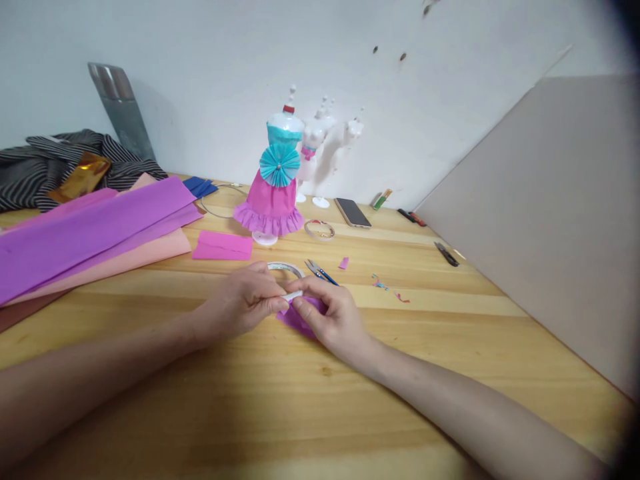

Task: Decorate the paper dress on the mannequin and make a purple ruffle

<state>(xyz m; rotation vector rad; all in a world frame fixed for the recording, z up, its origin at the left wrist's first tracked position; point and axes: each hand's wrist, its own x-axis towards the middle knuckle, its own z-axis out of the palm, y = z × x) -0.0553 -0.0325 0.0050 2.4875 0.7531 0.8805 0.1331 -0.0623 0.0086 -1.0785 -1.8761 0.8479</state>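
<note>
My left hand [246, 298] is closed in a pinch on the left end of a short white tape strip [294, 295]. The strip runs along the top edge of a piece of purple crepe paper [295, 321]. My right hand [336, 312] has its thumb and fingers closed on the same edge from the right, gripping the paper and covering part of it. Just behind the fingertips is a roll of white tape [286, 267], partly hidden by the hands. Blue-handled thread snips [321, 272] lie beyond my right hand. Where the strip ends under the fingers is hidden.
A small dress form [273, 193] in pink and turquoise paper stands behind, near white dress forms [315, 133]. Purple paper sheets [100, 227] and a pink folded piece [223, 247] lie left. A phone [353, 212], bracelet [320, 229], scraps [380, 283] and dark cutters [446, 254] lie right.
</note>
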